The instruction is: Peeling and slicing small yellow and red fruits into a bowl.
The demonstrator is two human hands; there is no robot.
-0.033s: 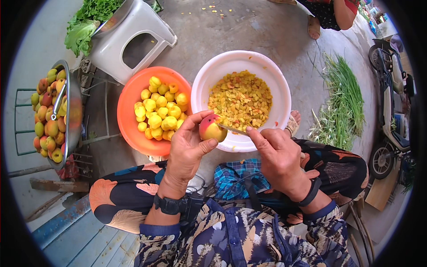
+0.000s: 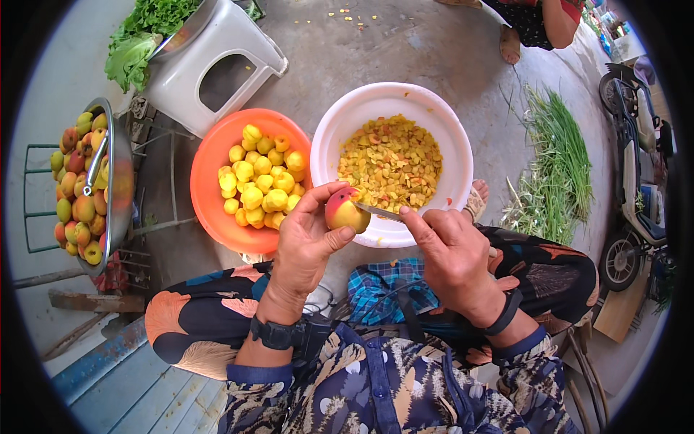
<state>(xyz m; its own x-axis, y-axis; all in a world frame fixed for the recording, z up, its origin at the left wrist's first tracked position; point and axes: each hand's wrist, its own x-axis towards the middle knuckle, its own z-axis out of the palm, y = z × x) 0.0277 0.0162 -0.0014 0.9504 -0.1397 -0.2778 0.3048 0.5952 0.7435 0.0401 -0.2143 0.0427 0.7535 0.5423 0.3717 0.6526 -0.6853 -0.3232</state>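
My left hand [image 2: 311, 224] is closed round a red-and-yellow peach [image 2: 345, 211], its fingertips on top and thumb beneath. A small knife [image 2: 381, 212] is gripped in my right hand [image 2: 455, 257], the index finger laid along it. Its blade touches the peach's right side, near a bit of lifted peel. Just beyond my hands sits a white basin [image 2: 448, 137] holding many thin yellow and reddish peelings [image 2: 390, 163]. To its left, an orange basin [image 2: 210, 210] contains several peeled yellow fruits [image 2: 253, 177].
At far left, a metal bowl [image 2: 119, 195] of unpeeled peaches rests on a green rack. Leafy greens [image 2: 137, 43] lie by a white plastic stool [image 2: 217, 54]. Green stalks [image 2: 557, 159] are heaped on the floor at right, near a two-wheeler [image 2: 636, 166]. Another person [image 2: 538, 22] is at the top.
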